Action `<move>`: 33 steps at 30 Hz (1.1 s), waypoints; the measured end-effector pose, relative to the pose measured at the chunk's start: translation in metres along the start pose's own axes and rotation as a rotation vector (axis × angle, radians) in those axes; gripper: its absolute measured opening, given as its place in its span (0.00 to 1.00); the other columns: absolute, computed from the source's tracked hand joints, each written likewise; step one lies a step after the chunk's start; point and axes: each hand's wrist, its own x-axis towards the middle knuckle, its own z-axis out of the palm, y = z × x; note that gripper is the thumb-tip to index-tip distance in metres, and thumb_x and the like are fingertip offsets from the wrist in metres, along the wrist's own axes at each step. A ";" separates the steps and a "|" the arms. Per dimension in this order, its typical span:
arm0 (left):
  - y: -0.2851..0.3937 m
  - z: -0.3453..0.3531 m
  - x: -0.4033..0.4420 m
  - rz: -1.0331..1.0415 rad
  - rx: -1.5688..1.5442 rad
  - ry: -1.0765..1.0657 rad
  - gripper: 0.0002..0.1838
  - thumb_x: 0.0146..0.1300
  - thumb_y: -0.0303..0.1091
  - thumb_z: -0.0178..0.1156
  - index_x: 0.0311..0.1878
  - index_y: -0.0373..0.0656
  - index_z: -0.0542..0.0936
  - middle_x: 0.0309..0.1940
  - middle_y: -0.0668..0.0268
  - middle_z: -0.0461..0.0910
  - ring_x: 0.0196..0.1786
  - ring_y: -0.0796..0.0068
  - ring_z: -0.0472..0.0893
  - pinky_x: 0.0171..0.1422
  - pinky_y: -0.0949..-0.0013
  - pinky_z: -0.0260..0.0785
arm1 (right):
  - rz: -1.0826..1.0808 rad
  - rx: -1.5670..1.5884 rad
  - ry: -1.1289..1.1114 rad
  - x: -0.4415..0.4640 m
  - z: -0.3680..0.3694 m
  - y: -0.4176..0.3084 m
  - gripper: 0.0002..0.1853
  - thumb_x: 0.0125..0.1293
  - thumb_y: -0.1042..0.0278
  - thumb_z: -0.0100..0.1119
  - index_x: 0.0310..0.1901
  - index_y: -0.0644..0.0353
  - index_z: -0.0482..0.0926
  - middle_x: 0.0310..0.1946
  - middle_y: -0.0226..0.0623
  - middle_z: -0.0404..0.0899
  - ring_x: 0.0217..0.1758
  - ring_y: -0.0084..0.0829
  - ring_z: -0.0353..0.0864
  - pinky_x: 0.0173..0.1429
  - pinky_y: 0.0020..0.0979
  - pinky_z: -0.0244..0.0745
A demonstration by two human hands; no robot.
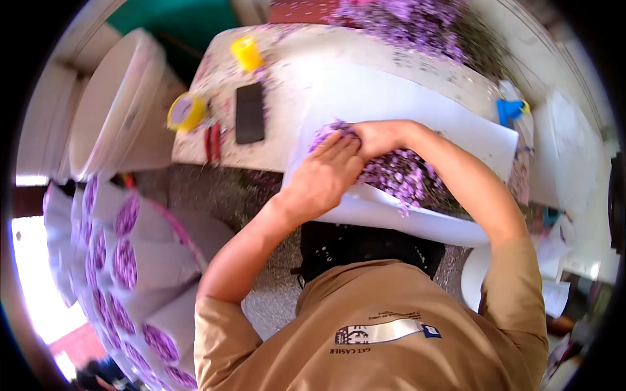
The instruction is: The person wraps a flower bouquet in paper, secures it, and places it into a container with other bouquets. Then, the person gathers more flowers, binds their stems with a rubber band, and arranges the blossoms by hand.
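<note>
A bunch of small purple flowers point(407, 179) lies on a large white paper sheet point(385, 98), its heads pointing left and its darker stems toward the right. My left hand point(329, 169) is closed over the flower heads, its fingers pressed together and curved across them. From the other side, my right hand point(378, 139) meets it and grips the same bunch; its fingertips are partly hidden. Purple heads poke out just beyond both hands. The sheet's near edge curls up in front of my waist.
On the table point(287, 58) lie a dark phone point(250, 113), red-handled pliers or cutters point(212, 143) and yellow tape rolls point(186, 112). A blue tape dispenser point(508, 112) sits right. More purple flowers point(417, 29) are heaped at the back. Wrapped bouquets point(124, 264) stand left, below a large tub point(120, 104).
</note>
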 end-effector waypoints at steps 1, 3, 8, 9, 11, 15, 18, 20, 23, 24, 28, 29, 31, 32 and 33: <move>-0.007 -0.010 0.000 -0.024 -0.056 -0.009 0.16 0.65 0.31 0.59 0.53 0.31 0.78 0.59 0.39 0.81 0.69 0.47 0.78 0.82 0.49 0.58 | 0.142 0.088 -0.120 0.006 -0.006 -0.003 0.37 0.55 0.62 0.75 0.67 0.65 0.74 0.62 0.47 0.81 0.70 0.36 0.77 0.77 0.34 0.67; 0.022 0.052 0.097 0.051 -0.249 0.266 0.10 0.64 0.28 0.60 0.46 0.34 0.78 0.52 0.44 0.84 0.63 0.47 0.81 0.79 0.48 0.62 | 0.362 -0.111 0.091 -0.108 -0.092 0.022 0.48 0.54 0.56 0.79 0.73 0.69 0.68 0.69 0.54 0.74 0.71 0.40 0.74 0.76 0.38 0.68; -0.015 0.037 0.119 -0.041 -0.452 -0.073 0.09 0.61 0.26 0.66 0.41 0.36 0.77 0.41 0.51 0.83 0.52 0.44 0.82 0.64 0.48 0.71 | 0.445 -0.882 0.379 -0.147 -0.078 -0.118 0.54 0.46 0.45 0.83 0.68 0.71 0.68 0.63 0.59 0.75 0.68 0.49 0.76 0.71 0.48 0.70; -0.022 0.033 0.128 -0.071 -0.497 -0.149 0.07 0.62 0.27 0.65 0.38 0.37 0.76 0.36 0.51 0.83 0.49 0.43 0.82 0.58 0.48 0.73 | 0.350 -0.975 0.397 -0.159 -0.058 -0.124 0.50 0.45 0.41 0.82 0.61 0.72 0.73 0.58 0.58 0.78 0.64 0.49 0.79 0.66 0.52 0.72; -0.046 0.050 0.142 -0.103 -0.655 -0.199 0.11 0.63 0.32 0.67 0.42 0.36 0.80 0.36 0.49 0.85 0.43 0.41 0.83 0.51 0.48 0.74 | 0.444 -1.178 0.372 -0.168 -0.003 -0.109 0.63 0.42 0.42 0.84 0.76 0.67 0.62 0.70 0.59 0.68 0.75 0.55 0.68 0.77 0.54 0.60; -0.071 0.037 0.186 -0.208 -0.629 -0.511 0.13 0.64 0.36 0.68 0.43 0.36 0.81 0.39 0.51 0.86 0.46 0.46 0.84 0.50 0.51 0.74 | 0.425 -1.341 0.434 -0.164 0.020 -0.032 0.61 0.43 0.45 0.84 0.75 0.68 0.63 0.65 0.59 0.72 0.71 0.55 0.70 0.76 0.54 0.61; -0.085 0.040 0.208 -0.297 -0.662 -0.649 0.13 0.65 0.36 0.68 0.46 0.37 0.81 0.40 0.54 0.86 0.46 0.50 0.84 0.51 0.55 0.74 | 0.413 -1.179 0.506 -0.157 -0.007 -0.011 0.57 0.43 0.50 0.84 0.73 0.69 0.66 0.60 0.58 0.76 0.67 0.54 0.74 0.73 0.55 0.65; -0.086 0.042 0.215 -0.344 -0.637 -0.702 0.15 0.65 0.35 0.68 0.51 0.39 0.80 0.41 0.55 0.86 0.45 0.54 0.83 0.53 0.57 0.73 | 0.436 -0.975 0.454 -0.157 -0.029 -0.004 0.56 0.41 0.55 0.84 0.72 0.67 0.67 0.56 0.56 0.78 0.62 0.50 0.78 0.67 0.53 0.72; -0.052 0.031 0.197 -0.138 -0.115 -0.008 0.37 0.58 0.44 0.75 0.67 0.43 0.72 0.60 0.55 0.81 0.66 0.51 0.78 0.77 0.44 0.60 | 0.535 -0.726 0.333 -0.152 -0.067 0.003 0.56 0.40 0.52 0.84 0.72 0.68 0.67 0.55 0.54 0.80 0.61 0.49 0.80 0.64 0.49 0.76; -0.034 0.034 0.186 -0.037 -0.091 0.145 0.44 0.51 0.46 0.80 0.70 0.43 0.72 0.66 0.56 0.77 0.71 0.53 0.74 0.81 0.42 0.55 | 0.524 -0.729 0.334 -0.151 -0.083 0.010 0.56 0.40 0.52 0.84 0.72 0.68 0.67 0.55 0.54 0.80 0.61 0.49 0.80 0.64 0.49 0.76; 0.008 0.059 0.176 -0.107 0.214 -0.164 0.62 0.43 0.49 0.83 0.80 0.43 0.60 0.76 0.50 0.65 0.80 0.49 0.63 0.84 0.41 0.51 | 0.478 -0.451 0.220 -0.148 -0.117 0.030 0.61 0.38 0.48 0.83 0.74 0.66 0.64 0.63 0.54 0.77 0.68 0.52 0.76 0.70 0.43 0.75; 0.000 0.065 0.181 -0.086 0.234 -0.176 0.64 0.42 0.49 0.84 0.81 0.43 0.58 0.77 0.48 0.62 0.81 0.48 0.61 0.84 0.42 0.50 | 0.476 -0.358 0.214 -0.149 -0.125 0.032 0.63 0.38 0.47 0.83 0.76 0.65 0.63 0.70 0.56 0.72 0.73 0.54 0.72 0.75 0.41 0.70; -0.016 0.066 0.192 -0.073 0.259 -0.190 0.67 0.41 0.48 0.85 0.82 0.43 0.55 0.78 0.47 0.60 0.82 0.47 0.58 0.85 0.42 0.49 | 0.523 -0.389 0.232 -0.157 -0.123 0.042 0.67 0.37 0.46 0.84 0.79 0.63 0.58 0.76 0.54 0.64 0.78 0.52 0.66 0.78 0.46 0.66; -0.023 0.066 0.198 -0.057 0.193 -0.215 0.67 0.40 0.46 0.85 0.82 0.43 0.55 0.78 0.48 0.60 0.82 0.47 0.58 0.85 0.42 0.48 | 0.512 -0.614 0.301 -0.167 -0.118 0.046 0.69 0.37 0.43 0.84 0.80 0.61 0.56 0.79 0.53 0.59 0.80 0.51 0.61 0.78 0.52 0.64; -0.031 0.065 0.203 -0.038 0.127 -0.241 0.67 0.40 0.45 0.85 0.82 0.42 0.55 0.78 0.48 0.60 0.82 0.47 0.58 0.85 0.42 0.48 | 0.494 -0.835 0.373 -0.174 -0.116 0.050 0.71 0.37 0.41 0.84 0.81 0.59 0.53 0.81 0.53 0.54 0.83 0.51 0.57 0.79 0.59 0.61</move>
